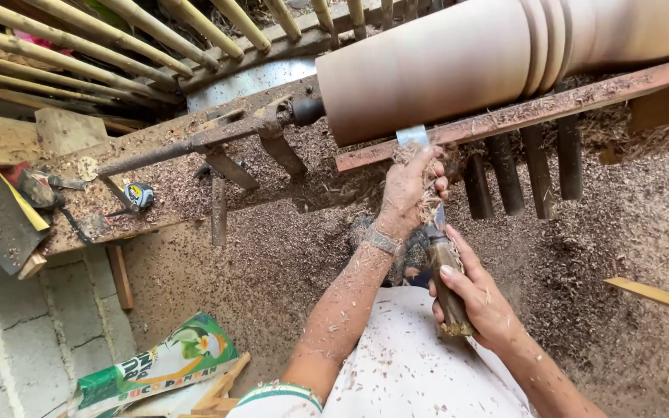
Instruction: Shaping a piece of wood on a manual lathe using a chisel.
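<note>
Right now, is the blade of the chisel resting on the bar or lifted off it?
Resting: the chisel blade lies on the tool rest bar, its tip against the wooden cylinder.

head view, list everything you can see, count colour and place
wooden cylinder: one, pale tan, grooved, on the lathe at top right
chisel: one, steel blade with brown wooden handle, tip at the cylinder
tool rest bar: one, rusty, under the cylinder
tape measure: one, yellow and black, on the left bench
bamboo poles: several, yellow, top left
printed bag: one, green and white, floor at lower left
wood shavings: many, brown, all over the floor
wooden strip: one, yellow, right edge
left hand: one, shaving-covered, gripping the chisel near the blade
right hand: one, gripping the handle end
</note>
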